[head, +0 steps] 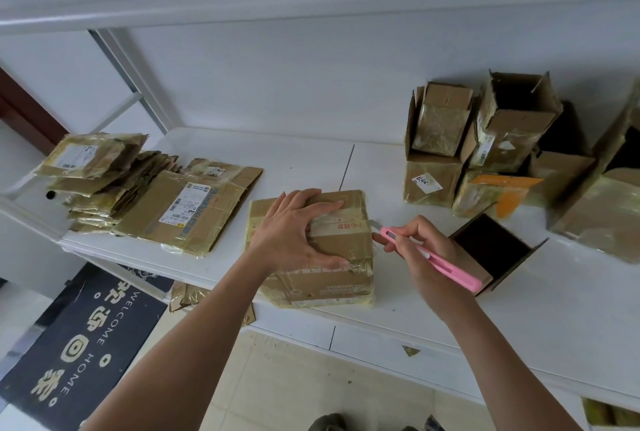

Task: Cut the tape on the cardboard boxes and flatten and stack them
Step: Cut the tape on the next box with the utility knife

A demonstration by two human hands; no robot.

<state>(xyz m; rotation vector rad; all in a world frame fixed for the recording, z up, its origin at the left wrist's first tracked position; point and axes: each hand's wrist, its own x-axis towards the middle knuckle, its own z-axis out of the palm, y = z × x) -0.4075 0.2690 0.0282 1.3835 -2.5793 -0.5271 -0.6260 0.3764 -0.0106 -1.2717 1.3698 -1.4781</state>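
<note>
long white desk (485, 326) carries all the work. group of upright brown cardboard boxes, taped and partly opened (502, 153), stands at the far right corner and right edge; judged still to be cut and flattened. pile of flattened brown cardboard sheets with shipping labels (156, 198) lies at the left end; judged done and stacked. task appears roughly midway. sealed square brown cardboard box wrapped in clear tape (329, 250) sits near the front edge, centre, not yet opened. empty open-topped brown box (491, 247) lies just right of it. left hand (294, 229) presses flat on the sealed box's top, fingers spread and straight, steadying it. right hand (426, 250) grips a slim pink plastic utility knife (433, 257), fingers curled round the handle, blade tip at the box's right upper edge beside the tape seam. hands are apart, one either side of that edge.
</note>
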